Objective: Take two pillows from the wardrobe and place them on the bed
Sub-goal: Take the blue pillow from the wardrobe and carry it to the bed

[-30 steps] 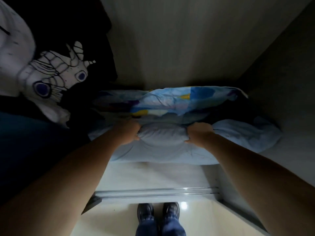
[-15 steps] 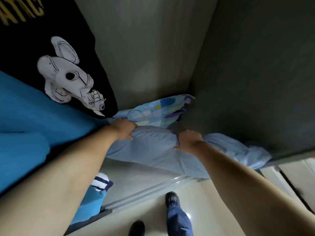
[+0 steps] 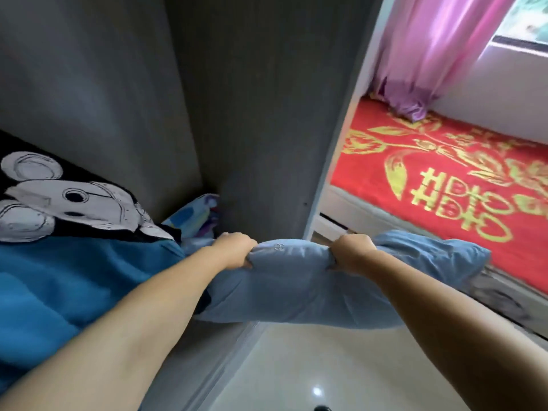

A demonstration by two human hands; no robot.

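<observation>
1. My left hand [image 3: 234, 250] is clenched on the top edge of a pale blue pillow [image 3: 296, 289], fingers curled into the fabric.
2. My right hand [image 3: 351, 252] grips the same edge a little further along, also clenched; the cloth bulges up between the two fists.
3. The pillow hangs from both hands in the air, above the glossy pale floor [image 3: 296, 372]. Its right end reaches past the wardrobe's side panel [image 3: 261, 114] and overlaps the near edge of the bed [image 3: 444, 179] as I see it; whether it touches the bed I cannot tell.
4. A second pillow [image 3: 192, 215], patterned in blue with coloured patches, lies in the back corner of the wardrobe, just behind my left hand, mostly hidden.
5. To the left in the wardrobe sit a blue cloth [image 3: 74, 280] and, above it, a black cloth with a white cartoon mouse [image 3: 59, 200].
6. The bed carries a red cover with gold patterns; a pink curtain [image 3: 430, 54] hangs down onto its far side, below a window [image 3: 527, 19].
</observation>
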